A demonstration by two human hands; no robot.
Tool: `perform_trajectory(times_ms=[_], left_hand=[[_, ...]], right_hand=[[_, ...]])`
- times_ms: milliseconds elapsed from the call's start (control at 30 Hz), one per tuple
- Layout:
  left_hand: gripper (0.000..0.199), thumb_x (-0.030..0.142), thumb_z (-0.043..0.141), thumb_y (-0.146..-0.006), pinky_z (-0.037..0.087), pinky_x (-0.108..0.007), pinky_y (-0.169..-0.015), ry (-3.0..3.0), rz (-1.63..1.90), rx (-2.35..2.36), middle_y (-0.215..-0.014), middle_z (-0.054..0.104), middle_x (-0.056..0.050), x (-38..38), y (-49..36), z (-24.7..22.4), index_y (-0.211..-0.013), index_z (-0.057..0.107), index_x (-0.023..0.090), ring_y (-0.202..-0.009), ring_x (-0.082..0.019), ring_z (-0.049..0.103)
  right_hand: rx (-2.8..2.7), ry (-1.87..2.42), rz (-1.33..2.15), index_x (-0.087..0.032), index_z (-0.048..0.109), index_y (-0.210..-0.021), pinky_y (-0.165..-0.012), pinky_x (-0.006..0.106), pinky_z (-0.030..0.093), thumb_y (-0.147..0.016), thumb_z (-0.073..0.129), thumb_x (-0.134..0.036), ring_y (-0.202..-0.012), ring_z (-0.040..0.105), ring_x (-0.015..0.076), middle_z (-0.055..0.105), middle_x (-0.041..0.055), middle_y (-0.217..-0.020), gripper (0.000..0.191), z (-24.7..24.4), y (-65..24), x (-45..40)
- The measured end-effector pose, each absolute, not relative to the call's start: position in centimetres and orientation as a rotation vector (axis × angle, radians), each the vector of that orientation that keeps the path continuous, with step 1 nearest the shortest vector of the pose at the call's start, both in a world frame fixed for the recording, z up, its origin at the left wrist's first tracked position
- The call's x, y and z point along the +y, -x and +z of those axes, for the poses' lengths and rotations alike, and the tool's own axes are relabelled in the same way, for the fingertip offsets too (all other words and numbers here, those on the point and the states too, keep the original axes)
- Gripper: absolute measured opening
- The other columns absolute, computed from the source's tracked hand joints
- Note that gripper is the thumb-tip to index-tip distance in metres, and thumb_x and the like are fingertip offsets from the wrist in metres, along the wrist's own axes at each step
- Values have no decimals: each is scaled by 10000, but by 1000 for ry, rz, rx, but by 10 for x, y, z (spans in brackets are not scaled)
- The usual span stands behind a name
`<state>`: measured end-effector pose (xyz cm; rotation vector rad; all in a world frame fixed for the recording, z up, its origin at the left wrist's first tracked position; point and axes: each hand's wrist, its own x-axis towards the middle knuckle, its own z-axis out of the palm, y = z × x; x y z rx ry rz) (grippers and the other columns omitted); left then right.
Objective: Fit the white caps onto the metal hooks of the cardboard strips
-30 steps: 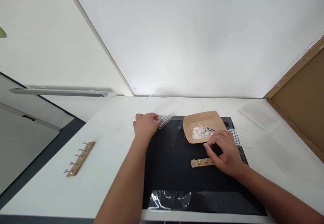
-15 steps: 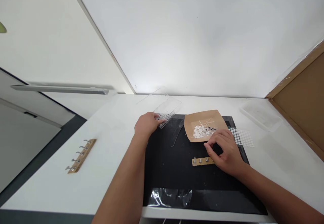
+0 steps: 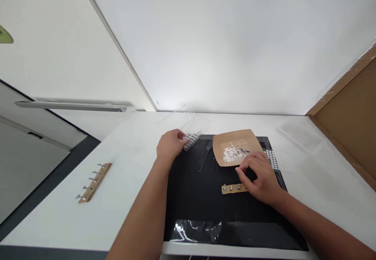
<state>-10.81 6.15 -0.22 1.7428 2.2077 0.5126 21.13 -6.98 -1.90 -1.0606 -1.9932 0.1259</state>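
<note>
My left hand is at the far left corner of the black mat. Its thumb and fingers pinch the near end of a clear plastic case holding several small glossy pieces in rows. My right hand hovers in front of the brown paper tray, thumb and forefinger pressed together. Whatever is between those fingertips is too small to make out. Partly covered by this hand, a short tan strip with small metal stubs lies on the mat. White bits and thin sticks fill part of the tray.
A dark curved strip lies left of the tray. Beyond its right side are a sheet of white dots and a clear shallow lid. Another strip with metal pegs lies far left. A cardboard panel borders the right.
The view shifts slightly. Both hands stay almost where they were, the left fingers moving a little on the clear case; the right pinch looks the same.
</note>
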Motion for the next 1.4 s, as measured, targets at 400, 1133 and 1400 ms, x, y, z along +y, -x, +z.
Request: perform_trajectory(times_ms=[400,1133,1400], left_hand=[[191,437,660,-941,474,-345,-692,-1808,809,2227,-1076,809,-20,50,95,17,-945,708,253,-881,-251,715],[136,364,659,-1027,423,-268,-525,-2049,1181,836,-875,676,-44,13,37,11,-1008,679,230,-658,-133,565],[135,362,685,-1018,502,-274,-570,-1957,1112,783,-903,673,-49,12,35,10,-1012,683,227,-691,-136,602]], right_hand=[[-1983,1054,131,-239,550,-827,-862,413,438,-990,655,-179,-848,645,216,682,-12,-782,204,-19,-211,-67],[-1516,1290,389,-270,330,-1636,-1077,556,554,-1026,699,-461,-1208,694,301,641,150,-1418,739,-27,-230,-52],[-1440,1164,567,-271,533,-1489,-989,455,608,-1073,633,-457,-1039,749,243,753,88,-1133,467,-27,-232,-53]])
